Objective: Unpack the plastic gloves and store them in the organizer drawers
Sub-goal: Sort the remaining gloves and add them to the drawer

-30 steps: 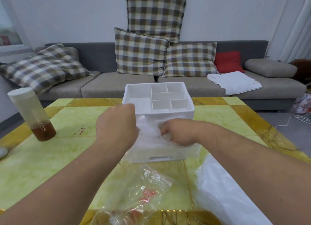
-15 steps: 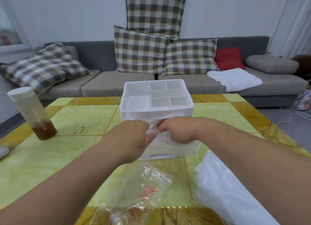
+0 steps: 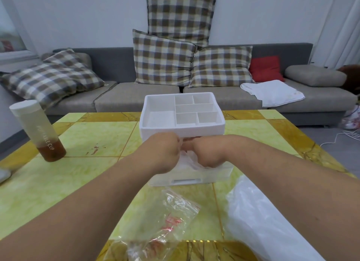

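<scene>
White organizer [image 3: 183, 131] with translucent plastic gloves [image 3: 190, 161] at its front, on a table [image 3: 93, 140] tiled marbled lime-yellow, bordered gold-brown. Far behind, a grey sofa [image 3: 116, 60] holds cushions [image 3: 163, 58] checked brown, cream and grey — and one red cushion [image 3: 266, 68]. Left, a white-capped bottle [image 3: 37, 128] of brown liquid. Near, a clear bag [image 3: 175, 218] printed red.

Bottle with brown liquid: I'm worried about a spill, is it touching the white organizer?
Apart. The head view shows bare green tabletop between the bottle and the organizer.
</scene>
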A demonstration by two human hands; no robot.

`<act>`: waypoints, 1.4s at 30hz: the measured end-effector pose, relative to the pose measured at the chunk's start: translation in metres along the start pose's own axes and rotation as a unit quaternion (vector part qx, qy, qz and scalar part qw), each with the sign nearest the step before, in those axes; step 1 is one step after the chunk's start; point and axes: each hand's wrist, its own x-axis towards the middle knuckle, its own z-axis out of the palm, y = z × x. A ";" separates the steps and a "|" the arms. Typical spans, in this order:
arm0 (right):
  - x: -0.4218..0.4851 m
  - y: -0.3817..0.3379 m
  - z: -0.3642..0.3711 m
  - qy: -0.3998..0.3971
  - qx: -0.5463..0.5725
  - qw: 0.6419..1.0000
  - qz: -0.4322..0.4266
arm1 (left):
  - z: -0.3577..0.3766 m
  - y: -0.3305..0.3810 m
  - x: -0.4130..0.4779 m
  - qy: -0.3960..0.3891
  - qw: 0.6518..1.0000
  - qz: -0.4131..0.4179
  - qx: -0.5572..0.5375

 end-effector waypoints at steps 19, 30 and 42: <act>-0.051 -0.003 -0.013 0.114 0.080 0.990 -0.032 | 0.017 0.007 0.025 -0.141 0.987 -0.046 0.065; -0.072 -0.017 -0.006 0.055 -0.097 0.993 0.027 | 0.023 -0.001 0.032 -0.125 0.987 -0.042 0.088; -0.021 -0.036 0.008 -0.017 0.014 0.979 0.201 | 0.018 0.010 0.036 -0.176 0.976 -0.011 0.128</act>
